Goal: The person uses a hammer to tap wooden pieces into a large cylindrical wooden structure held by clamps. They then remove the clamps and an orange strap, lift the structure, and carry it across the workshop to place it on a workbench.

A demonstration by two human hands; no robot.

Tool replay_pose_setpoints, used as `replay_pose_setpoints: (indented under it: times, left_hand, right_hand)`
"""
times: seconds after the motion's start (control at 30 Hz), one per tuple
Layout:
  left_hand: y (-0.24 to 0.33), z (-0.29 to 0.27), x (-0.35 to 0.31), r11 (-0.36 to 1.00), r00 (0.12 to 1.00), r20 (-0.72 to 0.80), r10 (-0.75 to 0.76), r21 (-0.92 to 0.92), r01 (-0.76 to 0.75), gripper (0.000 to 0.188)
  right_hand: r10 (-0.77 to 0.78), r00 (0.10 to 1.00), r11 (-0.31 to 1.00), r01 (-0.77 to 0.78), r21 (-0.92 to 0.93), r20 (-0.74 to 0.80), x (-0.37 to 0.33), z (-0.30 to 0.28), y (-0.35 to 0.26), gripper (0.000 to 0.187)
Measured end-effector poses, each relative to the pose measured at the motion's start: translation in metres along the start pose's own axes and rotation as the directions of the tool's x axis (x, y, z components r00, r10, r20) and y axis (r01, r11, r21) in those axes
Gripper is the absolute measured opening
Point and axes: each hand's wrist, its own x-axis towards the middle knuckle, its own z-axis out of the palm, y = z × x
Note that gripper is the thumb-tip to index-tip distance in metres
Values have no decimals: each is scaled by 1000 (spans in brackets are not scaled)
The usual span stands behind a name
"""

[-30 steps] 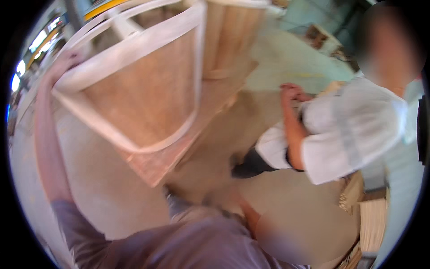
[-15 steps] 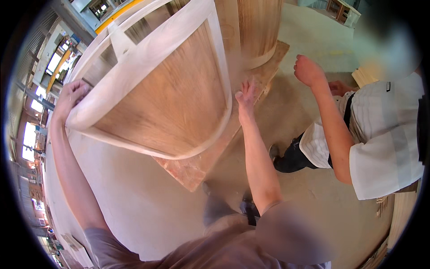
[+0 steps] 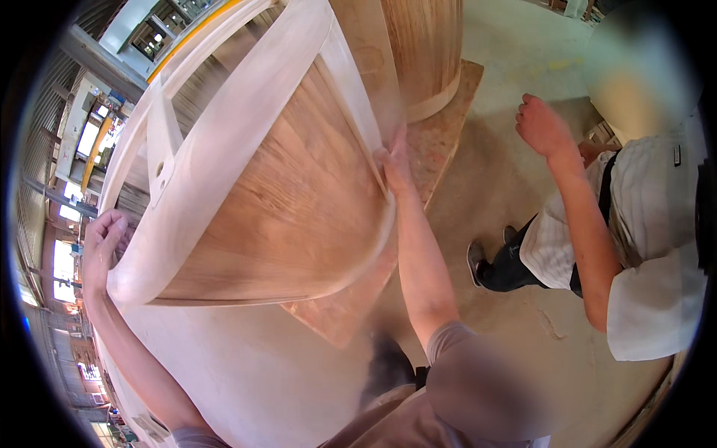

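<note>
A big curved wooden furniture frame (image 3: 276, 209), with a thick pale rim and brown wood panels, tilts in front of me. My left hand (image 3: 106, 243) curls over the rim at its near left corner, the fingertips partly hidden inside. At the right side edge, my right hand (image 3: 396, 164) grips the frame with the thumb on the pale border; its other fingers are blurred and partly hidden. A pale crosspiece (image 3: 163, 145) with small holes joins the rim near the left.
A reddish-brown board (image 3: 441, 138) lies on the floor beneath the frame. Behind stands another curved wooden piece (image 3: 426, 56). To my right is a co-worker (image 3: 575, 224) in light clothes, one fist raised. Workshop beams and windows line the left.
The frame has swung and tilted, its near edge now closer to me. My right hand, apart from it before, has come onto its side edge. The co-worker appears farther right.
</note>
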Motion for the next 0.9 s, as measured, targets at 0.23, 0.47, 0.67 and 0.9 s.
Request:
replay_pose_setpoints:
  times: [0.23, 0.47, 0.67, 0.9]
  left_hand:
    - [1, 2, -2, 999, 1000, -23, 9, -31, -10, 20]
    - [0, 4, -4, 998, 999, -13, 39, -57, -39, 21]
    - [6, 3, -5, 998, 1000, 4, 21, -55, -20, 22]
    - [2, 4, -4, 999, 999, -17, 49, -15, -49, 24]
  right_hand:
    - [-147, 989, 977, 145, 157, 2, 10, 3, 8, 103]
    - [-112, 985, 963, 139, 232, -128, 17, 10, 7, 104]
    - [-227, 974, 974, 227, 10, 2, 16, 12, -2, 111]
    - [-225, 973, 973, 223, 63, 44, 13, 13, -3, 115]
